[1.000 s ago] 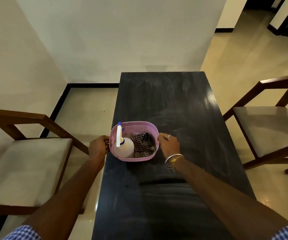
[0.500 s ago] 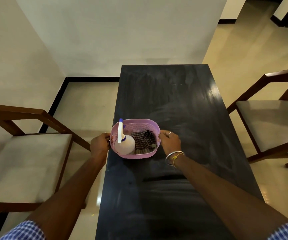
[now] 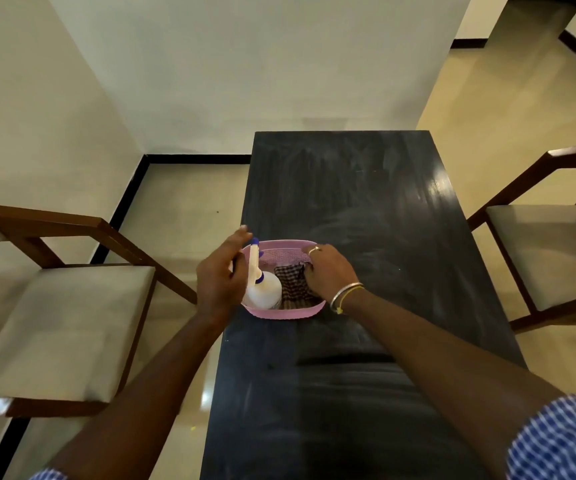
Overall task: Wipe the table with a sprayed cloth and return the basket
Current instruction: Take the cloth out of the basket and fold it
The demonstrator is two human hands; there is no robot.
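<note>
Head view: dark rectangular worktop (image 3: 366, 209), wooden chairs each side. Pink plastic basket (image 3: 290, 311) near worktop's left edge holds white spray bottle (image 3: 263, 293) and checked cloth (image 3: 293, 284). Your left hand (image 3: 222, 277) beside bottle, fingers spread, gripping nothing. Your right hand (image 3: 330, 270) in basket, fingers pinching cloth.

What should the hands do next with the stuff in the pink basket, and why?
Probably lift the checked cloth out: the right hand is already on it inside the pink basket, and the left hand is open beside the spray bottle.
</note>
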